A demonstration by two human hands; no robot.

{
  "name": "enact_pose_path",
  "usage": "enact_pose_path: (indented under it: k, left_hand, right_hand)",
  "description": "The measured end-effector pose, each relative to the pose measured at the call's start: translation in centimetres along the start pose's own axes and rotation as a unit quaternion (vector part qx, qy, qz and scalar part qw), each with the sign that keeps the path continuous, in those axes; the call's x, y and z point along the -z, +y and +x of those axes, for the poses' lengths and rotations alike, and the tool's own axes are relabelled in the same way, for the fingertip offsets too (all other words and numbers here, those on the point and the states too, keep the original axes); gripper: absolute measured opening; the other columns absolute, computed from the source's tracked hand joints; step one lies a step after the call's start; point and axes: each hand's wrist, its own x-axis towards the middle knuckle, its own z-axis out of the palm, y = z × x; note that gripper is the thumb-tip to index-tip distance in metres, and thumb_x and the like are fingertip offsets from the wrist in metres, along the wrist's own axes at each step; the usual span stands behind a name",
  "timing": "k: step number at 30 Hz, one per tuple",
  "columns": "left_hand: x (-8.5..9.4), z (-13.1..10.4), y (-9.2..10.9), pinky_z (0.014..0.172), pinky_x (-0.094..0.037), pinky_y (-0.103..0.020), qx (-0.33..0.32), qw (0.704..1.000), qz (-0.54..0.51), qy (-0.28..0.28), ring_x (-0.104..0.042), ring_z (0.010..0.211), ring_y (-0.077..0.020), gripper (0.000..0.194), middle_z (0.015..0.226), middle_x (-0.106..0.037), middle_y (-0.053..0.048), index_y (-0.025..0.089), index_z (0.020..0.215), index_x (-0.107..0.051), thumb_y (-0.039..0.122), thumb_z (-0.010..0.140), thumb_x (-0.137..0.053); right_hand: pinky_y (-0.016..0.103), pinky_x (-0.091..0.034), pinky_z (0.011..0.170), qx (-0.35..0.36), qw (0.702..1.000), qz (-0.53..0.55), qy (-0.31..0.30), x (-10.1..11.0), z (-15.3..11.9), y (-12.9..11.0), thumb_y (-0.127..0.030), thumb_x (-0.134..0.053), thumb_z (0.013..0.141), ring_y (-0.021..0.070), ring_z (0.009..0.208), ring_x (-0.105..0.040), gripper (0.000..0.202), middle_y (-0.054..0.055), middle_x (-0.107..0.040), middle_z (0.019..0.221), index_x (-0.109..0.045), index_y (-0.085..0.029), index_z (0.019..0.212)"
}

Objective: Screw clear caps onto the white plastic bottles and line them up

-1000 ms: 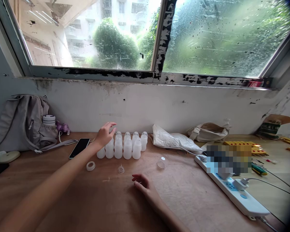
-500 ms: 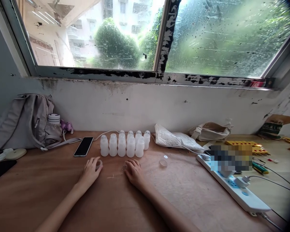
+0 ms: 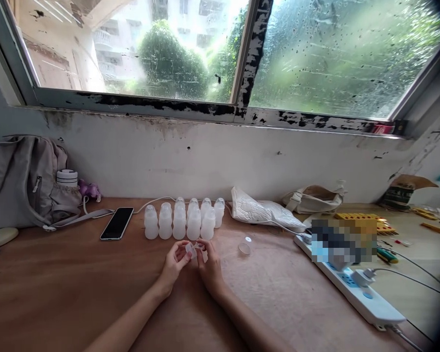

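Over the brown tabletop [image 3: 95, 283], my two hands meet just in front of a cluster of small frosted white bottles [image 3: 179, 226] with clear domed tops. Between the thumb and fingers of my left hand [image 3: 171, 266] is a clear plastic cap [image 3: 191, 251], tilted with its round opening showing. My right hand [image 3: 211, 270] pinches a small clear plastic piece [image 3: 200, 246] close beside the cap; its exact shape is too small to make out. To the right of my right hand lie a clear cap [image 3: 244, 249] and a small clear piece with a white spot [image 3: 248, 240].
A phone [image 3: 117, 224] lies left of the bottles, near a grey backpack [image 3: 25, 181]. Behind and to the right are a white padded packet [image 3: 258, 208] and a beige bag [image 3: 315, 199]. A white power strip [image 3: 374, 303] with plugs and cables runs along the right side.
My left hand has moved right and lifted with the clear cap. My right hand has raised its small clear piece, and both now meet in the middle. The view has shifted slightly right.
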Motion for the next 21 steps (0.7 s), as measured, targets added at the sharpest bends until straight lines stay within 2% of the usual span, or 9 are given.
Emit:
enact_pose_path:
  k: [4,7,9,12,14,16,18,21]
  left_hand:
    - [0.3,-0.2,0.0,0.090,-0.040,-0.035,0.003,1.000,-0.017,-0.002,-0.054,0.100,-0.0213,0.036,0.104,-0.059,-0.008,0.017,0.099,-0.051,0.030,0.067,-0.064]
    - [0.3,-0.3,0.1,0.091,-0.040,-0.036,0.003,1.000,-0.013,-0.009,-0.053,0.101,-0.0227,0.040,0.107,-0.058,-0.010,0.016,0.102,-0.051,0.029,0.067,-0.065]
    - [0.3,-0.3,0.1,0.091,-0.039,-0.036,-0.002,1.000,0.001,-0.017,-0.052,0.103,-0.0230,0.040,0.109,-0.058,-0.010,0.015,0.104,-0.051,0.030,0.069,-0.063]
    - [0.3,-0.4,0.1,0.093,-0.038,-0.035,-0.026,0.999,0.040,-0.026,-0.050,0.106,-0.0219,0.039,0.113,-0.056,-0.010,0.015,0.108,-0.049,0.033,0.074,-0.057]
    - [0.3,-0.4,0.0,0.093,-0.037,-0.033,-0.046,0.996,0.067,-0.039,-0.049,0.108,-0.0214,0.040,0.116,-0.054,-0.010,0.016,0.110,-0.048,0.035,0.076,-0.054]
    - [0.3,-0.4,-0.1,0.094,-0.037,-0.033,-0.064,0.993,0.085,-0.057,-0.048,0.109,-0.0210,0.040,0.118,-0.052,-0.010,0.017,0.113,-0.045,0.035,0.078,-0.051]
    - [0.3,-0.4,-0.1,0.095,-0.035,-0.033,-0.077,0.988,0.114,-0.066,-0.045,0.111,-0.0206,0.040,0.120,-0.050,-0.009,0.018,0.116,-0.044,0.033,0.079,-0.049]
    - [0.3,-0.7,0.1,0.096,-0.032,-0.034,-0.094,0.974,0.201,-0.036,-0.042,0.113,-0.0211,0.038,0.119,-0.047,-0.008,0.020,0.115,-0.048,0.030,0.078,-0.050]
  right_hand:
    - [0.031,-0.046,0.071,0.042,0.998,0.036,-0.043,0.0,-0.4,-0.3,-0.002,-0.038,0.070,0.0167,0.080,-0.054,0.041,0.005,-0.056,0.086,-0.048,-0.020,0.105]
    - [0.030,-0.046,0.071,0.041,0.994,0.073,-0.065,0.2,-0.6,-0.7,-0.003,-0.038,0.070,0.0158,0.080,-0.056,0.042,0.005,-0.057,0.087,-0.045,-0.021,0.107]
    - [0.029,-0.046,0.072,0.006,0.994,0.097,-0.052,0.5,-0.6,-0.9,-0.007,-0.040,0.072,0.0157,0.081,-0.056,0.038,0.005,-0.058,0.089,-0.045,-0.020,0.107]
    - [0.027,-0.046,0.067,-0.099,0.984,0.147,-0.020,0.7,-0.1,-1.0,-0.017,-0.044,0.076,0.0156,0.077,-0.056,0.028,0.005,-0.058,0.085,-0.046,-0.019,0.104]
    - [0.025,-0.046,0.055,-0.175,0.959,0.214,-0.065,0.7,0.3,-0.7,-0.027,-0.045,0.078,0.0141,0.063,-0.055,0.023,0.003,-0.058,0.073,-0.051,-0.017,0.097]
    - [0.022,-0.043,0.043,-0.227,0.918,0.295,-0.136,0.6,0.6,-0.4,-0.034,-0.045,0.077,0.0113,0.048,-0.051,0.025,0.001,-0.055,0.063,-0.054,-0.014,0.090]
    - [0.021,-0.039,0.038,-0.247,0.890,0.346,-0.164,0.5,0.7,-0.1,-0.036,-0.050,0.074,0.0092,0.041,-0.047,0.027,-0.001,-0.053,0.058,-0.056,-0.013,0.087]
    - [0.020,-0.038,0.038,-0.244,0.889,0.358,-0.147,0.4,0.6,0.0,-0.033,-0.055,0.071,0.0079,0.041,-0.046,0.024,-0.003,-0.053,0.057,-0.056,-0.014,0.086]
